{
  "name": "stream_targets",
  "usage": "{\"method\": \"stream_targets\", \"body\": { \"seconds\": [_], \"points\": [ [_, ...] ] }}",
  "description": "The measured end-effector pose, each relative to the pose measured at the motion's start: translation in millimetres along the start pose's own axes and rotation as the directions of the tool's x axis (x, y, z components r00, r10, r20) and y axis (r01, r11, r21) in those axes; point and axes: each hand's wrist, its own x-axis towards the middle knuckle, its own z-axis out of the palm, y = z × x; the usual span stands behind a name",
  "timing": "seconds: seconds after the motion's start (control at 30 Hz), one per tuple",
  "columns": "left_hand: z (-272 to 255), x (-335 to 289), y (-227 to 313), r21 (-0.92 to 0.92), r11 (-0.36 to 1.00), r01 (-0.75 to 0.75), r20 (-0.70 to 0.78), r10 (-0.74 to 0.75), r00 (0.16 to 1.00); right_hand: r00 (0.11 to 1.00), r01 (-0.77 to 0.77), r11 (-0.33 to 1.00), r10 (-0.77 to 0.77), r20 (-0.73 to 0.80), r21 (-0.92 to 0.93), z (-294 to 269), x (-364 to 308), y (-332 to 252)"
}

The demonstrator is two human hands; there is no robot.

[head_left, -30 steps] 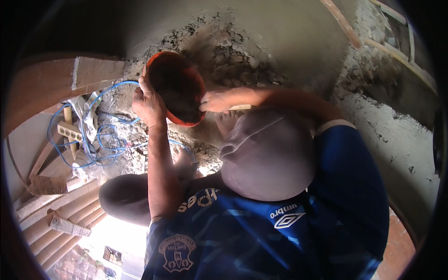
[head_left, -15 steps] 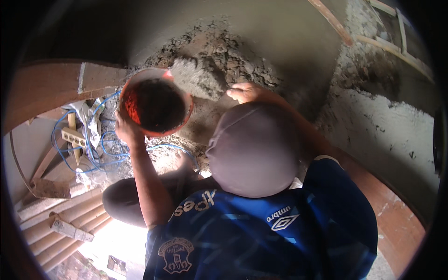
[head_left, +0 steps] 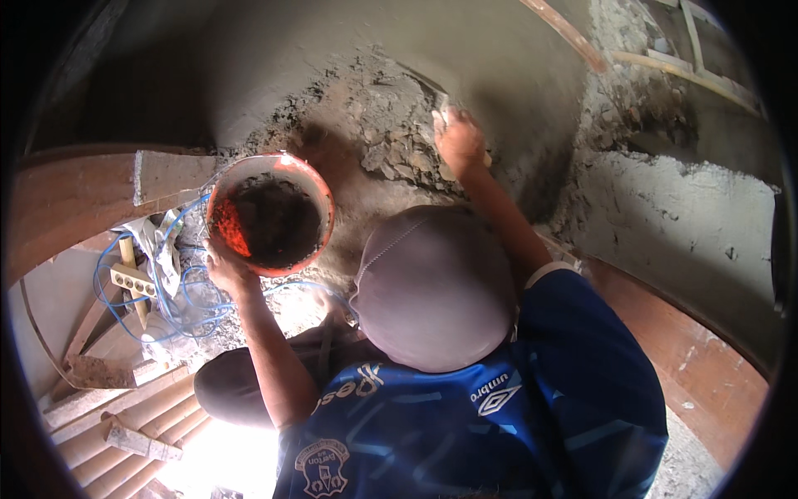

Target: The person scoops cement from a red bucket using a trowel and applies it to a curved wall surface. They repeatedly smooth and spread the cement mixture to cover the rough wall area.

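My left hand (head_left: 233,270) grips the near left side of a red-orange bucket (head_left: 231,229), which is tilted so its mouth faces me. Dark wet mortar (head_left: 277,212) lies inside it. To the right and farther off, my right hand (head_left: 460,143) is closed on a trowel (head_left: 424,77), whose blade shows almost edge-on against the grey wall surface. Most of its handle is hidden by my fingers. Rough, lumpy mortar (head_left: 403,150) covers the patch beside and below the blade, with smoother grey plaster (head_left: 349,37) beyond.
A rounded form in grey cloth (head_left: 436,287), seemingly my bent knee, fills the middle. At left lie a power strip (head_left: 133,280), tangled blue cable (head_left: 187,333) and bamboo poles (head_left: 141,416). Curved brown boards (head_left: 91,200) flank both sides; wooden strips (head_left: 573,37) stand at upper right.
My right hand has moved up and right with the trowel, now turned edge-on. The mortar lump seen on it before no longer shows. My left hand keeps its grip; the view has shifted slightly.
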Motion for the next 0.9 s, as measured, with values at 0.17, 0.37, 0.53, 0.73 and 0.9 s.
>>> {"method": "stream_targets", "body": {
  "seconds": [0.17,0.37,0.53,0.73,0.9],
  "points": [
    [-3.2,-9.0,53.1,-0.240,0.949,0.207,0.051,-0.200,0.978,0.955,-0.051,0.933,-0.058,0.290,0.355,-24.0,-5.8,-7.4],
    [1.6,0.1,57.5,-0.218,0.956,0.197,0.096,-0.180,0.979,0.914,-0.023,0.997,-0.008,0.406,0.071,11.6,-27.1,6.5],
    [-0.5,-4.3,51.4,-0.433,0.862,0.262,0.142,-0.222,0.965,0.875,-0.001,0.997,-0.034,0.483,0.071,62.6,-6.9,50.2],
    [-3.0,1.6,47.4,-0.321,0.912,0.254,0.126,-0.225,0.966,0.744,-0.146,0.988,0.076,0.664,0.051,46.5,37.5,-4.4],
    [-1.1,0.7,66.1,-0.216,0.951,0.219,0.121,-0.196,0.973,0.743,0.004,1.000,-0.023,0.669,0.030,68.4,52.7,13.7]
  ]
}}
